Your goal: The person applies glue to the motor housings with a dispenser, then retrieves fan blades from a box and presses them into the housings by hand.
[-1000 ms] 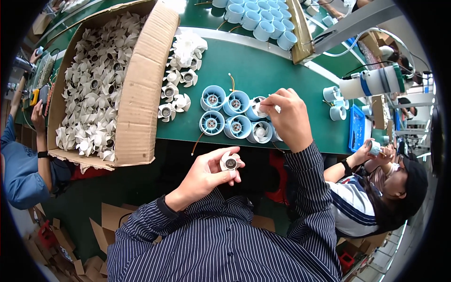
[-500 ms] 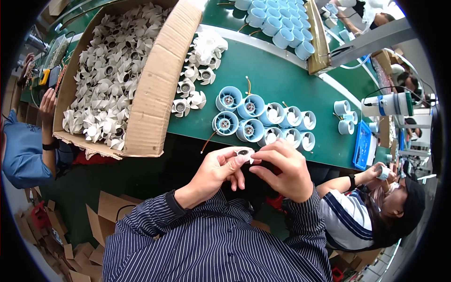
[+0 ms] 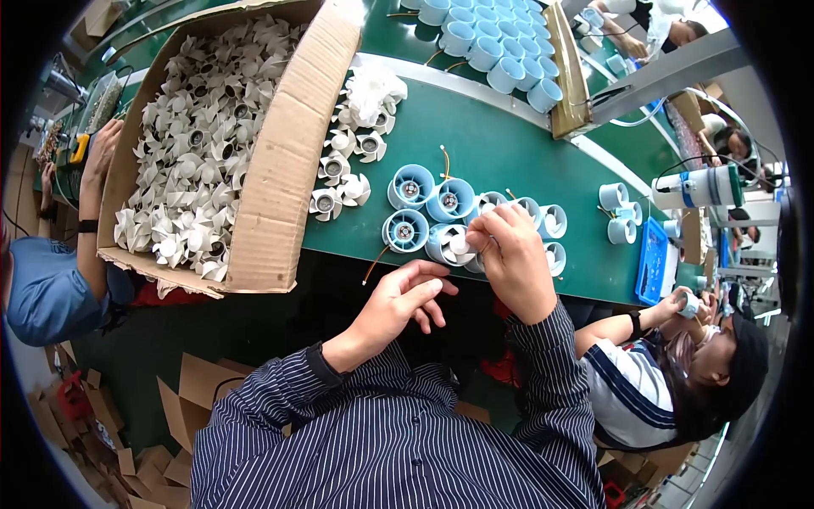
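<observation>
My right hand [image 3: 515, 254] pinches a white fan wheel [image 3: 459, 243] at the mouth of a light-blue round housing [image 3: 433, 249] in the front row. How deep the wheel sits in it is hard to tell. Nearer to me, my left hand [image 3: 392, 307] is empty, its fingers loosely curled and apart. Three other housings [image 3: 404, 231] beside that one have bare motor hubs and no wheel inside. To the right, partly behind my right hand, several housings [image 3: 553, 221] have white wheels in them.
A large cardboard box [image 3: 275, 153] full of white fan wheels [image 3: 182, 144] stands at left. Several loose wheels [image 3: 326, 202] lie beside it with a white plastic bag [image 3: 373, 89]. Many blue housings [image 3: 486, 53] stand at the back. At right are a blue tray [image 3: 653, 263] and a co-worker [image 3: 649, 373].
My right hand has moved forward with the fan wheel, away from my left hand, to a housing on the bench. My left hand has let go of the wheel.
</observation>
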Available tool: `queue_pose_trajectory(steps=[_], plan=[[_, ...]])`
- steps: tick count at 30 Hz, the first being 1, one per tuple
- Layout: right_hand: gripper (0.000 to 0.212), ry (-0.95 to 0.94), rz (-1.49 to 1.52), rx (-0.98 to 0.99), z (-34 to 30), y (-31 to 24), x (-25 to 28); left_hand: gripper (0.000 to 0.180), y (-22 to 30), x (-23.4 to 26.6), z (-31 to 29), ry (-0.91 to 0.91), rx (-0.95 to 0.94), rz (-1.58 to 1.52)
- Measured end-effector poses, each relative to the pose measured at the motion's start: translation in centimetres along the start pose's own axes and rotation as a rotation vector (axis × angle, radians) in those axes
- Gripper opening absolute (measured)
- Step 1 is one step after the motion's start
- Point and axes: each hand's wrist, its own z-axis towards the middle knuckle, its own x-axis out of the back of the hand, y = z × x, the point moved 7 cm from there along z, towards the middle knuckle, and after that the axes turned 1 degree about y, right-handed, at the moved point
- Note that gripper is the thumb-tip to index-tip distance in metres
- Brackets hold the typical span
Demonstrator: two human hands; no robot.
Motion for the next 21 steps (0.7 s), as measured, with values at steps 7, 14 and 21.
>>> queue_pose_trajectory(steps=[7, 14, 21], plan=[[0.007, -0.037, 0.046, -0.062, 0.34, 0.07, -0.24, 0.047, 0.10, 0.13, 0.15, -0.007, 0.013, 0.008], [0.007, -0.049, 0.091, -0.084, 0.62, 0.26, -0.10, 0.047, 0.48, 0.22, 0.19, -0.001, 0.031, 0.040], [0.006, -0.006, 0.041, -0.067, 0.85, -0.67, -0.07, 0.048, 0.07, 0.86, 0.41, 0.012, 0.046, 0.067]])
